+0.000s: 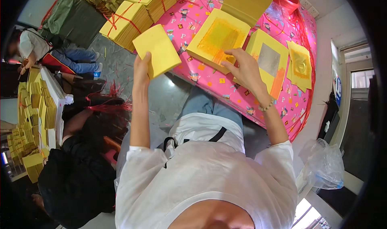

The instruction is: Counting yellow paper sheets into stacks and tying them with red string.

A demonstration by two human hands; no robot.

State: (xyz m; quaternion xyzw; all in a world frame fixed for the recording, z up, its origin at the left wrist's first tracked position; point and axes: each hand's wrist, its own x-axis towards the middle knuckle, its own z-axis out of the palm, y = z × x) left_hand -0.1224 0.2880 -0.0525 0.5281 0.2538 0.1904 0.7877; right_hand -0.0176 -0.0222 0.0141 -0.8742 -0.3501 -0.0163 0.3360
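Note:
My left hand point(142, 69) is closed on the lower left edge of a pad of yellow paper point(159, 49), held up past the table's near left edge. The thumb lies on top of the pad. My right hand point(246, 71) has its fingers bent and apart, with nothing visible between them. It is over the near right corner of a thick stack of yellow paper point(217, 35) with an orange and gold patch. Whether the fingertips touch that stack, I cannot tell. Right of it lies a second stack point(267, 53) with a silver patch and an orange strip.
A pink patterned cloth point(213, 77) covers the table. Yellow bundles tied with red string point(127, 25) stand at the far left; gold-patched sheets point(300, 63) lie at the right. Red strands point(310, 102) hang down the right edge. Two people point(80, 180) work at the left, beside piled yellow paper point(30, 116).

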